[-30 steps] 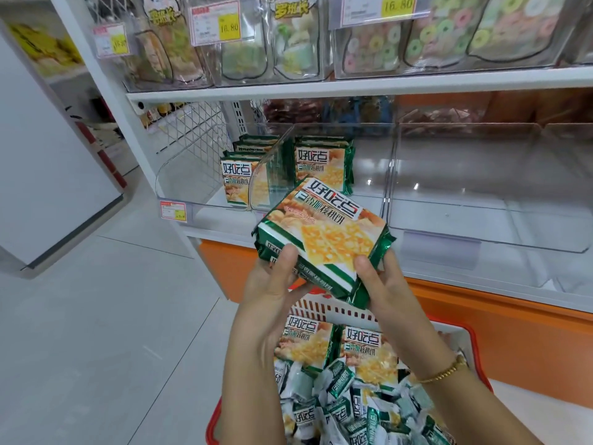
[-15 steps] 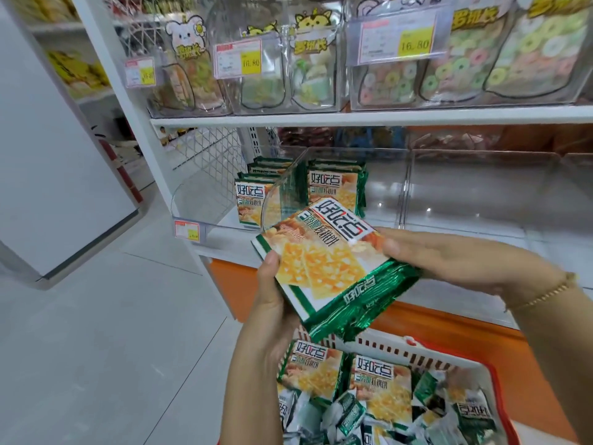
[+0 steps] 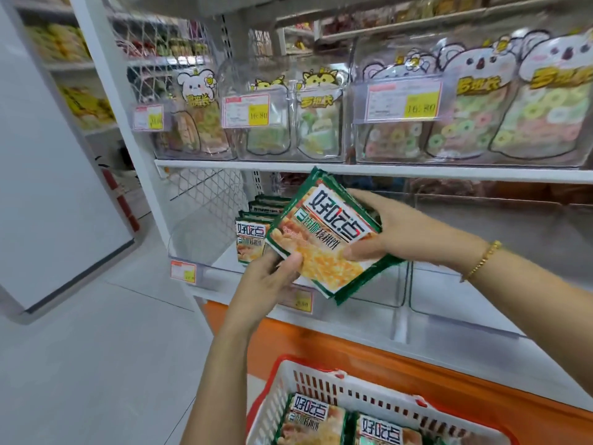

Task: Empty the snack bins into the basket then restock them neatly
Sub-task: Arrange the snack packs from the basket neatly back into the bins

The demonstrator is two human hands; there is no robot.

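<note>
Both hands hold a stack of green-and-white cracker packs (image 3: 324, 239) tilted in front of the clear snack bins. My left hand (image 3: 272, 274) pinches the stack's lower left corner. My right hand (image 3: 385, 232) grips its right side, thumb on the front. Behind the stack, upright packs (image 3: 250, 239) stand in the leftmost clear bin (image 3: 192, 239). The white basket with a red rim (image 3: 321, 387) sits below, holding more of the same packs (image 3: 314, 422).
An empty clear bin (image 3: 481, 303) lies to the right on the same shelf. The shelf above carries bins of ring candy bags (image 3: 465, 123) with price tags. An orange base panel (image 3: 417, 364) runs under the shelf. Grey floor and a white cabinet (image 3: 48, 187) lie left.
The stack has risen from above the basket toward the left bin. My right hand has shifted from its near edge to its right side. The view has tilted upward.
</note>
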